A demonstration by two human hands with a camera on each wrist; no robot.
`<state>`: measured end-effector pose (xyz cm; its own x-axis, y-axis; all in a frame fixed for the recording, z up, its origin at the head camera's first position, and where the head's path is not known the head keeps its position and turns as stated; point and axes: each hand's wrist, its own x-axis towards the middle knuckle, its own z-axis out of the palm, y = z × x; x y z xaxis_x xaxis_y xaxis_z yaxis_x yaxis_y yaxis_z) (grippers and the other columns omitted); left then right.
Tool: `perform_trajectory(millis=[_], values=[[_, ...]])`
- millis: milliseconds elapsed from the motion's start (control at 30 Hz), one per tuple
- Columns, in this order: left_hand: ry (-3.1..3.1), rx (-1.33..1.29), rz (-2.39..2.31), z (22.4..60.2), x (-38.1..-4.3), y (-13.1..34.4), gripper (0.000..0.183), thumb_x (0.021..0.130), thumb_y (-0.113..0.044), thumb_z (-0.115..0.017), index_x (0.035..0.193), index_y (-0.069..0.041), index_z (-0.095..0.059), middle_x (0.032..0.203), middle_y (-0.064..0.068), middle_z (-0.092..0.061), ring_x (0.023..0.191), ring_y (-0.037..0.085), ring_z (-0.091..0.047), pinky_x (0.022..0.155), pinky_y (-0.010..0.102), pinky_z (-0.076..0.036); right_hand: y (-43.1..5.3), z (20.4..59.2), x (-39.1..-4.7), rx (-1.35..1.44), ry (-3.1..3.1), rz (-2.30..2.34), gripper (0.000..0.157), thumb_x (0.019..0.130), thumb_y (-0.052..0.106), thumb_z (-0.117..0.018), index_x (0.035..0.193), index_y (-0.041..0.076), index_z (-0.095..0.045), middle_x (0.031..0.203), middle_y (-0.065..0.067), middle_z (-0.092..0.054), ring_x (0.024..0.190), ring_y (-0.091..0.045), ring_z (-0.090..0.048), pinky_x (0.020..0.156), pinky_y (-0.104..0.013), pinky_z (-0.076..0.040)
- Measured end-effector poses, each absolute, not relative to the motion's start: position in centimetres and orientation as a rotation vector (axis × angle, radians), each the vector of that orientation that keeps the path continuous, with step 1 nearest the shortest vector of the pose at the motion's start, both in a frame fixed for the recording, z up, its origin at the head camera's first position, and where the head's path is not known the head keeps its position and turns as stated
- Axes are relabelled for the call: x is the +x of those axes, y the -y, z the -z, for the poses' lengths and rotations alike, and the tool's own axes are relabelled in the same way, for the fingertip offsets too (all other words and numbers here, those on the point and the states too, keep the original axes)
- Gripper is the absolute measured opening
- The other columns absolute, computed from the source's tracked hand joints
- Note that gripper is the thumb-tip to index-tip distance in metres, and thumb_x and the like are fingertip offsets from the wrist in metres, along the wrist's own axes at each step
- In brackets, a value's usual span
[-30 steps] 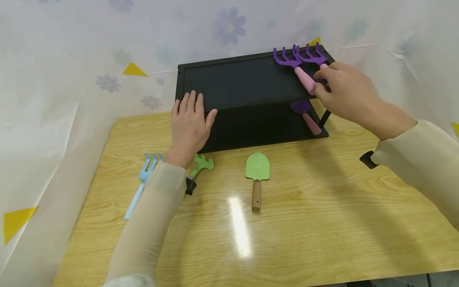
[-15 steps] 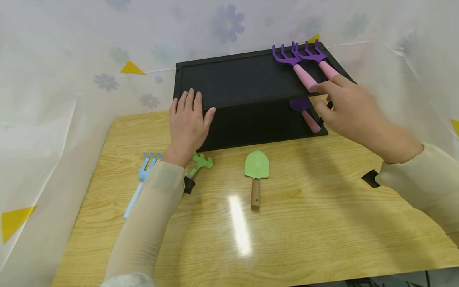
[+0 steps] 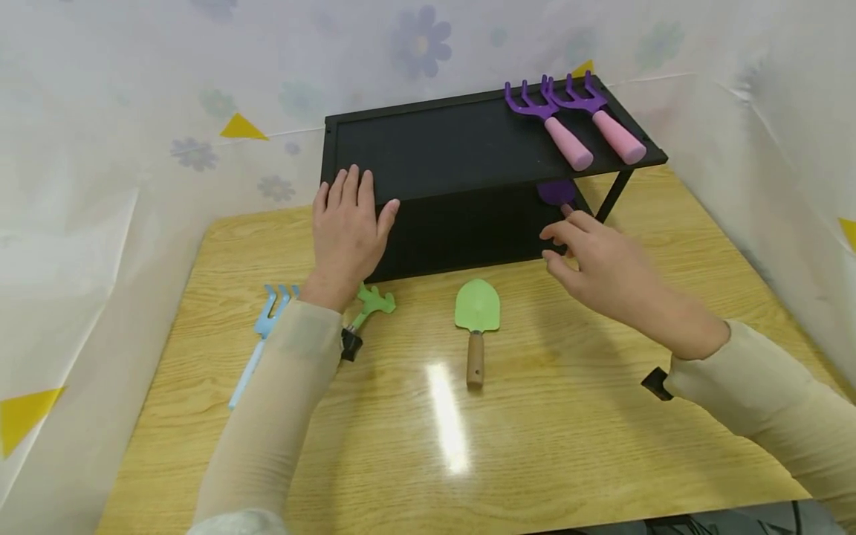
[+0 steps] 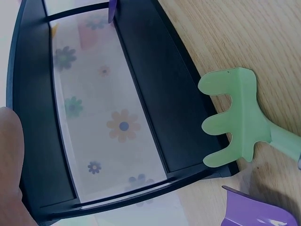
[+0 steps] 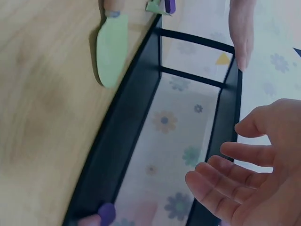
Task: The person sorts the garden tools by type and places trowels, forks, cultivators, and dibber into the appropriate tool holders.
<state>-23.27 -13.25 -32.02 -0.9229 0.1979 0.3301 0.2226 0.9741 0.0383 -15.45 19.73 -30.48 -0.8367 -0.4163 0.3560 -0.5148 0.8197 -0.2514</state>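
A black two-tier shelf (image 3: 435, 160) stands at the back of the table. My left hand (image 3: 346, 234) rests on its top tier's front left edge, fingers straight. My right hand (image 3: 611, 279) holds nothing, fingers loosely bent, in front of the lower tier. Just behind it lies a purple tool (image 3: 556, 192) with a pink handle, partly hidden by the hand. Two purple hand rakes with pink handles, a left one (image 3: 567, 143) and a right one (image 3: 618, 137), lie side by side on the top tier's right end.
On the table are a green trowel (image 3: 478, 306) with a wooden handle, a green hand rake (image 3: 376, 300) and a light blue hand rake (image 3: 249, 371), the last two partly behind my left arm. In the left wrist view, a purple tool (image 4: 256, 212) lies by the green rake.
My right hand has let go of the right purple rake's pink handle on the top tier and moved down and left to the lower tier. The left hand stays in place.
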Motion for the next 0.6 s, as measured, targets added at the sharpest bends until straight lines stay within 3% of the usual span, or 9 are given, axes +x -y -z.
perform_trajectory(millis=[267,600], values=[[2.791,-0.3,0.11,31.9,-23.2,13.2,0.076,0.098,-0.06,-0.012,0.153,-0.008,-0.022,0.157,0.012,-0.02,0.145,0.027,-0.015,0.117,0.044,-0.004,-18.3,33.6,-14.5,0.762,2.79,-0.596,0.019,0.091,0.014,-0.06,0.107,0.006,-0.063,0.093,-0.005,-0.056,0.074,-0.018,-0.057,0.056,-0.03,-0.047],[2.794,-0.299,0.105,32.0,-23.2,13.1,0.076,0.098,-0.06,-0.012,0.153,-0.008,-0.022,0.158,0.012,-0.019,0.145,0.027,-0.014,0.117,0.044,-0.004,-15.6,37.3,-13.3,0.83,2.847,-0.665,0.026,0.089,0.02,-0.065,0.108,0.003,-0.064,0.093,-0.01,-0.061,0.072,-0.018,-0.059,0.058,-0.032,-0.05]])
